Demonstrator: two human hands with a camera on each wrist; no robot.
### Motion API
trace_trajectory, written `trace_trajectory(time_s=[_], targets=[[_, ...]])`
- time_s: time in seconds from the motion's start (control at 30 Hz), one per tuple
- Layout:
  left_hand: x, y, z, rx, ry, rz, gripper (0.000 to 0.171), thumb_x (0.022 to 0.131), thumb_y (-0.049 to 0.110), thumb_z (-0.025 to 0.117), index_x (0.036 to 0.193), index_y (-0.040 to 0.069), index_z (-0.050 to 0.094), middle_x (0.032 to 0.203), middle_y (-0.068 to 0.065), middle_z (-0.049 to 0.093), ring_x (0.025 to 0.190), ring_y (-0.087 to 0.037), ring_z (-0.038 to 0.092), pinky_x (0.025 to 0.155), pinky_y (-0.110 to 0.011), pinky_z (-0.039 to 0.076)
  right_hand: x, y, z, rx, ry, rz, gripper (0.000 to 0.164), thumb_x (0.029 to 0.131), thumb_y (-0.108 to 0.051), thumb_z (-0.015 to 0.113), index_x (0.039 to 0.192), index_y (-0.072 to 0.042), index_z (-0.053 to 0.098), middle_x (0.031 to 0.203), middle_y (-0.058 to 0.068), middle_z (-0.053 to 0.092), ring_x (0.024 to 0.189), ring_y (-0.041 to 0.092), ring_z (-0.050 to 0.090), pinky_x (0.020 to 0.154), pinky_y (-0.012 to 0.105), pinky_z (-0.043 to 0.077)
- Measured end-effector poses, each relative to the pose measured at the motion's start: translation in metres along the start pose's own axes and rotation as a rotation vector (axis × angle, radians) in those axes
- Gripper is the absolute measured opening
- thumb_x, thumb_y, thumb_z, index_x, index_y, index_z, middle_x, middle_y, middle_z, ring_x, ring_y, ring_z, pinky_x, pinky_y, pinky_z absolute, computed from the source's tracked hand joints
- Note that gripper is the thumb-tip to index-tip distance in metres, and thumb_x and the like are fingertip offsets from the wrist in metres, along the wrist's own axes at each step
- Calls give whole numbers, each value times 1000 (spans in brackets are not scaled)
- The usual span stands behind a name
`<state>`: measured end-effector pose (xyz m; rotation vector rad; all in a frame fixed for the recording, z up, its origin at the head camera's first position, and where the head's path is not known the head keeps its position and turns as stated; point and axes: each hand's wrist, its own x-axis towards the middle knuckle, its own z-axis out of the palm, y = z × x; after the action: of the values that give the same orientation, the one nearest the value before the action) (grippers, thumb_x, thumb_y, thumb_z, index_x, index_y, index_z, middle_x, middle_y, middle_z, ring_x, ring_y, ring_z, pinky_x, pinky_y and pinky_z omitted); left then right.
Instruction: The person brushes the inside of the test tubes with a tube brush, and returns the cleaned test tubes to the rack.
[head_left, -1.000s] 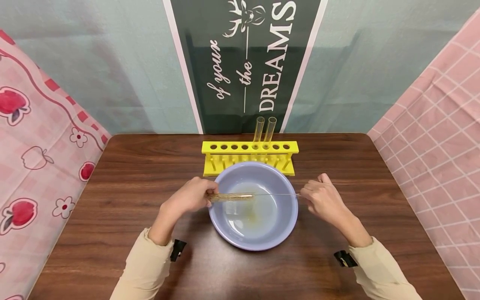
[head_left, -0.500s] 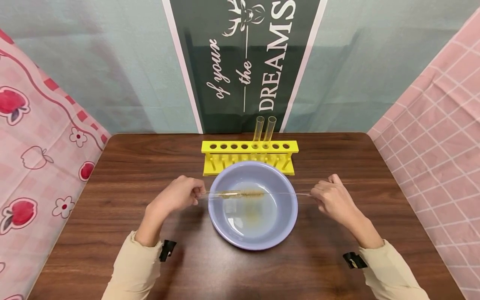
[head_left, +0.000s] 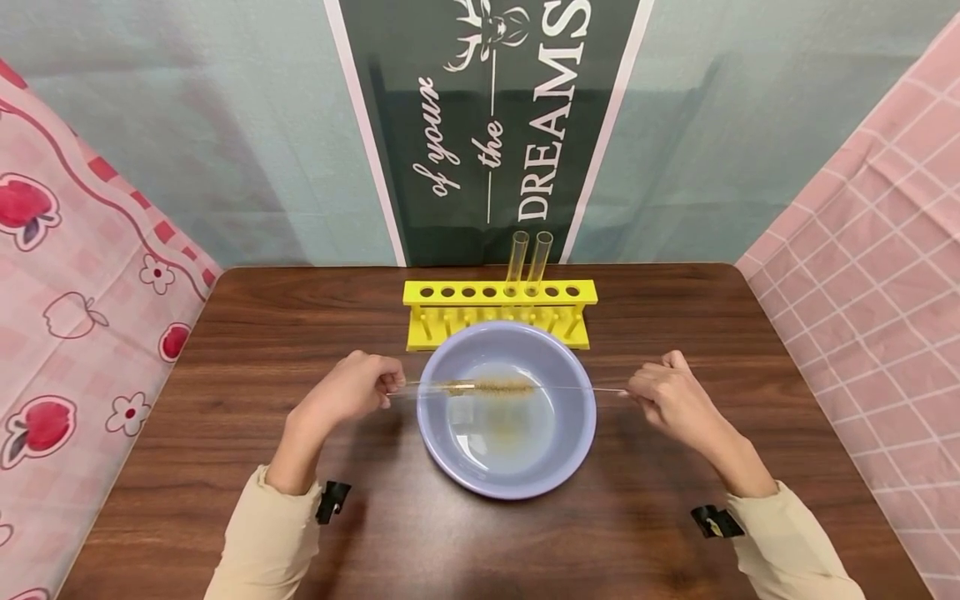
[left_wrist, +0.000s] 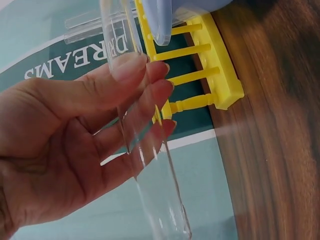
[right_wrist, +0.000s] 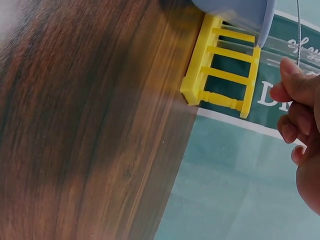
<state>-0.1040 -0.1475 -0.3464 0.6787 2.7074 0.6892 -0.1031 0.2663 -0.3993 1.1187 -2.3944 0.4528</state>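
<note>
My left hand (head_left: 345, 392) pinches a clear glass test tube (left_wrist: 162, 195) between thumb and fingers, and it lies level with its mouth toward the right. A bristled test tube brush (head_left: 506, 387) sits partly inside that mouth, with much of its brown bristle outside. The thin twisted wire handle (right_wrist: 299, 30) of the brush runs right to my right hand (head_left: 675, 400), which pinches its end between thumb and finger. Both tube and brush are above a lilac basin (head_left: 510, 487) of slightly yellowish water (head_left: 525, 429). The brush is out of sight in the left wrist view.
Directly behind the basin stands a yellow test tube rack (head_left: 415, 293). Two clear tubes (head_left: 537, 262) stand upright in it near the right. Brown wood-grain table (head_left: 262, 358) surrounds them, with a hanging cloth (head_left: 262, 125) at the back and pink cloths at both sides.
The hands have moved apart, left hand to the left and right hand to the right. More of the brush's bristles have come out of the tube.
</note>
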Motion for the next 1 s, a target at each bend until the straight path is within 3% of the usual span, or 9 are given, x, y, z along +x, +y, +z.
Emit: trace_trajectory(time_s=[0.2,0.27,0.37,0.47,0.87,1.0], targets=[[-1,-1,0,15,23,1,24,70,-15,63,76,9,60,68,1,55,65,-11,51,60,-27,44,-5,2,-1,83,-19,15,47,97,-38,31,57,-18,43,57,-12,39,53,4,33,64,33,19],[-1,-1,0,19,24,-2,24,70,-15,63,76,9,60,69,1,56,65,-10,51,60,-28,44,-6,2,-1,137,-33,33,39,94,-32,47,58,-19,46,57,-14,41,54,3,34,65,32,18],[-2,-1,0,23,29,-4,24,69,-14,64,76,9,61,69,1,57,65,-10,51,61,-28,45,-7,2,-3,199,-69,67,27,80,-13,66,60,-21,49,60,-17,43,56,0,34,66,30,17],[-2,-1,-1,29,35,3,24,68,-14,65,76,8,61,69,2,57,65,-10,52,61,-28,45,-8,1,-5,235,-105,96,34,65,2,72,60,-23,49,60,-19,42,57,-1,34,67,29,16],[-3,-3,1,16,55,-10,24,68,-15,65,76,8,62,68,1,57,64,-10,52,61,-29,45,-12,5,-8,409,-161,119,38,69,6,69,64,-27,52,59,-18,42,55,-3,33,65,22,21],[-5,-5,3,25,76,-6,26,67,-16,63,76,8,62,67,1,57,63,-9,53,60,-29,45,-13,6,-9,459,-202,169,37,73,6,68,64,-27,52,56,-18,40,56,-2,34,63,20,25]])
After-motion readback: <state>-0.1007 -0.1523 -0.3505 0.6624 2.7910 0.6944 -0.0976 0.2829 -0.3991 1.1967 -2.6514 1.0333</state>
